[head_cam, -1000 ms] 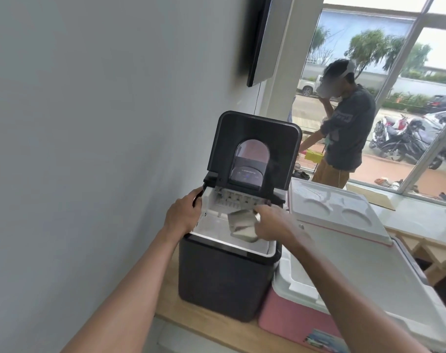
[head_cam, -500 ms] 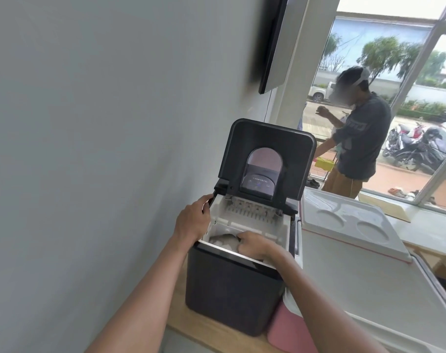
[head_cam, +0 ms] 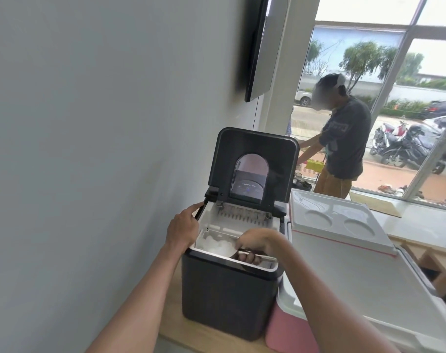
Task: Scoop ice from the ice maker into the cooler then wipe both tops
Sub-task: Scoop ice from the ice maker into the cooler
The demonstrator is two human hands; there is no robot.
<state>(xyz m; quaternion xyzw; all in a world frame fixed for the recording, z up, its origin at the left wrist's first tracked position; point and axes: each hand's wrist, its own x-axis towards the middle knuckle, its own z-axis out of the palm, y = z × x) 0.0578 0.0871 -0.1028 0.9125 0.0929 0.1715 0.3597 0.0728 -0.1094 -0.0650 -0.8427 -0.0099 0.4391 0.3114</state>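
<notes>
Cooler, white top over pink body, sits on the counter at my right. Its long axis runs away from me twd the window. At its far end a hatch w/ two round dents looks raised off the top.

Ice maker, a black box, stands just left of the cooler & right up against it, near the wall. Its opening faces straight up. Its lid stands upright on the far edge, arched window facing me.

Left grip lies over the ice maker's left rim, fingers wrapped on the edge, one finger reaching up twd the hinge corner.

Right grip is down inside the opening at the front-right, knuckles up, fingers curled tight round the scoop. The scoop lies roughly crosswise, left to right, along the front rim. Most of it is hidden under my grip, so can't tell which way its mouth points.

Ice, a white heap, fills the bin's front-left, just left of the scoop.
</notes>
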